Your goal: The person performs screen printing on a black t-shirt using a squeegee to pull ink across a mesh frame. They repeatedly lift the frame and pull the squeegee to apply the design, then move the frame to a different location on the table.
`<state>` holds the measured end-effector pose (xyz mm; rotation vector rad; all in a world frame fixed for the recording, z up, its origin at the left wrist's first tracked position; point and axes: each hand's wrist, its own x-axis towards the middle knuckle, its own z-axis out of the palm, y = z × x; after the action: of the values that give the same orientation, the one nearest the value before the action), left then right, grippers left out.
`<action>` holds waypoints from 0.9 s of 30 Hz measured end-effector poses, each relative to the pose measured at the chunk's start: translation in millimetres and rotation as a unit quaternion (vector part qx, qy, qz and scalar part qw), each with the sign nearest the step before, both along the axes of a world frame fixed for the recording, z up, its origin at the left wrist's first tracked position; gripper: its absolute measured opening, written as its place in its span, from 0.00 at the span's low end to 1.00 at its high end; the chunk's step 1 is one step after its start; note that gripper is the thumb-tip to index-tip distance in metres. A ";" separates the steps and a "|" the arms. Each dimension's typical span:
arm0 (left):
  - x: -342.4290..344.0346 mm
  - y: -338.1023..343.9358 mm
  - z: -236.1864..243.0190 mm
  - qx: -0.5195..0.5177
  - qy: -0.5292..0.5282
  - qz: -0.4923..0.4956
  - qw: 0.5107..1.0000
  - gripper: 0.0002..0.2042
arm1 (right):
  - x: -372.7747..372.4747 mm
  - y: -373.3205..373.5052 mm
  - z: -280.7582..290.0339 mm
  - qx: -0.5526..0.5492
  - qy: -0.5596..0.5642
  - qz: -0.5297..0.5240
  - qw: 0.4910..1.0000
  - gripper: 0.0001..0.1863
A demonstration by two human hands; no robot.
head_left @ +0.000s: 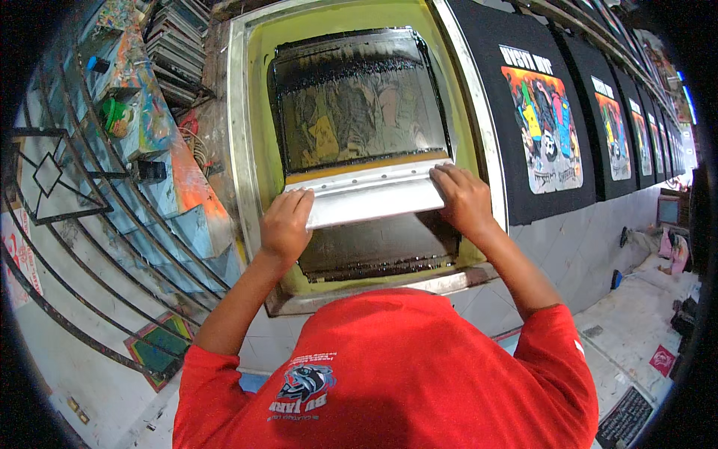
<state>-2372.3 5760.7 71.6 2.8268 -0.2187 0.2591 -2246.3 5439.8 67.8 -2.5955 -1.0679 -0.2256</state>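
Both hands grip a wide squeegee [374, 196] with a pale metal holder and an amber blade edge. My left hand [286, 228] is closed round its left end, and my right hand [465, 198] round its right end. The squeegee lies across a printing screen [359, 112], whose metal frame [476, 97] surrounds a yellow-green mesh border. Black ink [351, 56] coats the middle of the mesh, thickest in a band at the far end. A coloured picture shows dimly through the mesh beyond the blade. Dark ink [381, 266] also lines the near end.
To the right, a row of black shirts [542, 112] with colourful prints runs into the distance. Curved metal bars [112, 247] stand at the left, before a paint-stained surface [191, 179]. Stacked frames [176, 49] sit at the far left. A tiled ledge [553, 247] borders the right side.
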 end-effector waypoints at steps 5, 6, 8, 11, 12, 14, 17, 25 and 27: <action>72.8 25.5 -8.3 0.021 -0.034 0.012 0.999 0.22 | 77.8 25.5 -13.6 0.004 -0.012 -0.003 1.000 0.20; 87.7 31.2 -9.4 0.026 -0.041 0.016 0.999 0.22 | 93.7 31.7 -14.2 0.007 -0.018 -0.001 1.000 0.20; 118.2 45.9 -19.4 0.034 -0.055 0.011 0.998 0.21 | 126.5 41.6 -23.8 -0.001 -0.035 -0.010 0.999 0.21; 166.6 62.2 -15.9 0.055 -0.079 0.006 0.995 0.20 | 174.2 59.7 -24.0 0.002 -0.039 -0.012 0.999 0.20; 184.9 67.7 -15.2 0.060 -0.092 0.003 0.994 0.20 | 193.3 64.6 -26.5 0.006 -0.048 -0.011 0.999 0.19; 218.4 82.5 -13.2 0.053 -0.095 0.012 0.994 0.20 | 224.3 85.8 -9.0 -0.064 -0.019 -0.027 0.997 0.20; 253.0 103.0 17.8 0.033 0.011 0.037 0.999 0.13 | 269.4 104.2 18.8 -0.124 0.026 -0.022 0.992 0.19; 252.1 91.9 32.4 -0.015 0.031 0.015 0.999 0.15 | 258.0 82.5 21.3 -0.056 0.001 -0.019 0.998 0.14; 222.9 82.1 42.2 -0.029 -0.008 0.026 0.999 0.16 | 227.6 77.2 41.0 -0.064 -0.003 -0.039 0.997 0.15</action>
<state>-2149.3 5842.8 113.8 2.7757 -0.1391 0.2954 -2018.7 5517.1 108.7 -2.7556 -1.0150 -0.1890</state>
